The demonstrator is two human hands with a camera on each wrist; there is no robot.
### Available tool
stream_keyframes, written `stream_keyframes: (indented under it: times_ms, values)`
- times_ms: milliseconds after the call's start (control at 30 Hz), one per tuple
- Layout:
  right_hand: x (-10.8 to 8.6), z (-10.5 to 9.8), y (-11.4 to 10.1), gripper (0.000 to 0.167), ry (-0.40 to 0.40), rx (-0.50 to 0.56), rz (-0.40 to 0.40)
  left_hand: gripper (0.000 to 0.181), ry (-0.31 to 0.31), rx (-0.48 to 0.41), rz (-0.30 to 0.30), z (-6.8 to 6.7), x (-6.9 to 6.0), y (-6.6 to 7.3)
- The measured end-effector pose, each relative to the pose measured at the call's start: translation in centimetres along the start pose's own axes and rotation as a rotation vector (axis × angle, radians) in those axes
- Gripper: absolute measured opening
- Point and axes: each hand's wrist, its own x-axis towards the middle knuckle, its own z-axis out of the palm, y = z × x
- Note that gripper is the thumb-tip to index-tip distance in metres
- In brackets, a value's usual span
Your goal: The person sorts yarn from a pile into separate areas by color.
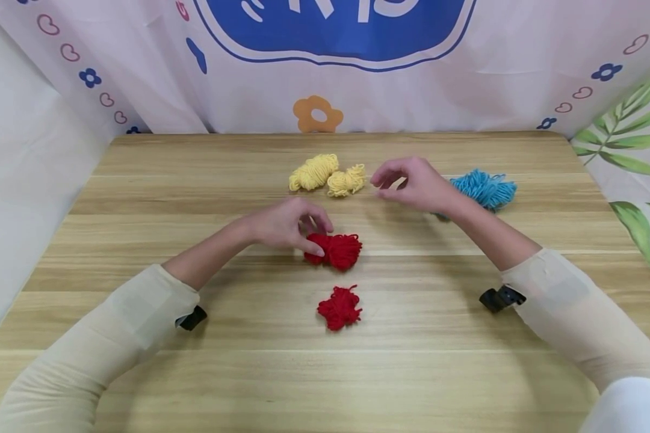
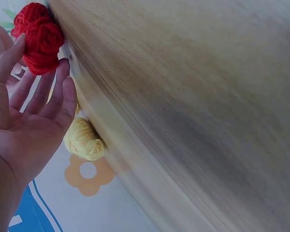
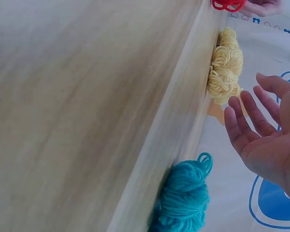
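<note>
Near the middle of the table in the head view, my left hand (image 1: 289, 224) holds the larger red yarn bundle (image 1: 342, 251). Its thumb lies on the near side and the fingers curve along the far side, as the left wrist view also shows around the red yarn (image 2: 41, 41). A smaller red yarn bundle (image 1: 339, 308) lies apart, closer to me. My right hand (image 1: 414, 183) hovers with loosely bent fingers and holds nothing. Just left of its fingertips is a small yellow yarn bundle (image 1: 346, 180), which they do not touch. Beside that lies a larger yellow bundle (image 1: 315, 172).
Blue yarn (image 1: 484, 189) lies at the back right, partly hidden behind my right wrist and forearm. A printed white curtain (image 1: 249, 90) hangs along the back edge of the wooden table (image 1: 238, 361). Leaf-patterned cloth (image 1: 634, 138) borders the right side.
</note>
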Motion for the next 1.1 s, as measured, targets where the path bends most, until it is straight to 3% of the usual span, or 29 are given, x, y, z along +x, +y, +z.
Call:
stream_keyframes:
  times_ms: [200, 500, 1100]
  values:
    - [-0.6, 0.3, 0.1, 0.019, -0.013, 0.008, -0.002, 0.021, -0.002, -0.002, 0.008, 0.0, -0.1, 0.1]
    - [-1.2, 0.4, 0.4, 0.019, -0.041, 0.010, -0.021, 0.019, 0.012, -0.002, -0.003, -0.1, -0.2, 0.2]
    - [-1.9, 0.7, 0.2, 0.021, -0.108, 0.024, -0.018, 0.020, 0.129, -0.011, 0.004, -1.1, -0.9, -0.5]
